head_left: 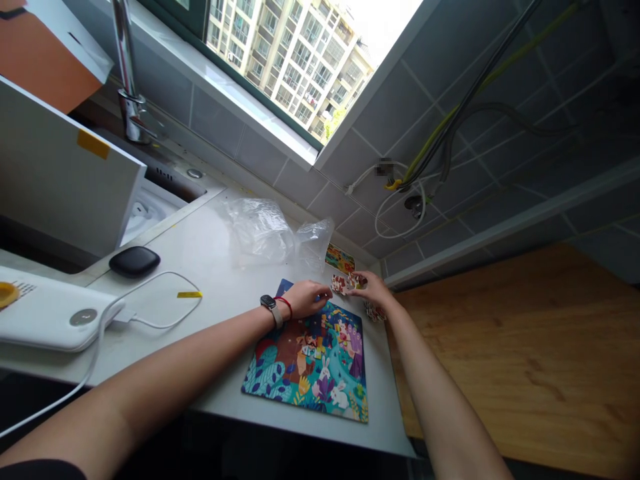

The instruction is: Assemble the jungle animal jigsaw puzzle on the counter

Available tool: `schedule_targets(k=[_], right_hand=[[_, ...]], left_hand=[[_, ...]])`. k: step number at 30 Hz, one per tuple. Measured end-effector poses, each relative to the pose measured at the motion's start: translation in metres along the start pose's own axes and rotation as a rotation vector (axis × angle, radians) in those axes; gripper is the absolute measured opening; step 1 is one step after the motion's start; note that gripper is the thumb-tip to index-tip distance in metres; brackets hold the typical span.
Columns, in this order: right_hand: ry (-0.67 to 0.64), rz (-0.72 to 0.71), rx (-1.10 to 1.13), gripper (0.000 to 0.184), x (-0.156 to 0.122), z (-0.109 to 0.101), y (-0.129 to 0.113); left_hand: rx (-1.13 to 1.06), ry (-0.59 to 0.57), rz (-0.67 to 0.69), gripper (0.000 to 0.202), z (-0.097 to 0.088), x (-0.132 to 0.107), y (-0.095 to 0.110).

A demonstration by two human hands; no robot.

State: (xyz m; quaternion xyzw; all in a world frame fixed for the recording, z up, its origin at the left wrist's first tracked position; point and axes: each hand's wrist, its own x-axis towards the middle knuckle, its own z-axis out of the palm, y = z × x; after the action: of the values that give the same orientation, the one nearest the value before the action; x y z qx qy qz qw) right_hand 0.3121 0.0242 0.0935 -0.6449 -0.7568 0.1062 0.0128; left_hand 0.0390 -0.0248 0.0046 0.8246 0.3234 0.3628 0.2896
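Observation:
A colourful jigsaw puzzle [315, 363] with rabbits and plants lies on the white counter [210, 313]. My left hand [307, 297], with a watch and red band on the wrist, rests at the puzzle's far edge, fingers curled down onto it. My right hand [371, 288] reaches beyond the puzzle's top right corner, fingers closed over loose puzzle pieces [343, 284]. More loose pieces [375, 312] lie beside my right wrist. Another printed piece [340, 258] lies further back by the wall.
Crumpled clear plastic bags [265, 230] lie behind the puzzle. A black case [134, 261], a white device [47, 313] with a cable, a sink and tap [131, 100] sit to the left. A wooden floor [525, 360] lies to the right.

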Motion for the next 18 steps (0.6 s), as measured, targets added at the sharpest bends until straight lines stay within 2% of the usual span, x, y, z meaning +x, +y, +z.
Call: schedule_targets(k=[4,7,13,18], right_hand=[[0.02,0.037,-0.027,0.068,0.002,-0.022,0.016],[0.022,0.08,-0.055,0.066,0.007,-0.026,0.024],[-0.064,0.116,-0.098,0.065,0.019,-0.007,0.027],[-0.166,0.044,-0.098,0.076,0.025,0.003,0.02]], left_hand=[[0.002,-0.001,-0.005,0.021,0.001,0.0,-0.001],[-0.003,-0.005,-0.004,0.021,0.002,0.0,-0.002],[-0.016,0.0,-0.01,0.021,0.003,0.001,-0.004],[-0.018,0.004,-0.028,0.02,0.004,0.001,-0.005]])
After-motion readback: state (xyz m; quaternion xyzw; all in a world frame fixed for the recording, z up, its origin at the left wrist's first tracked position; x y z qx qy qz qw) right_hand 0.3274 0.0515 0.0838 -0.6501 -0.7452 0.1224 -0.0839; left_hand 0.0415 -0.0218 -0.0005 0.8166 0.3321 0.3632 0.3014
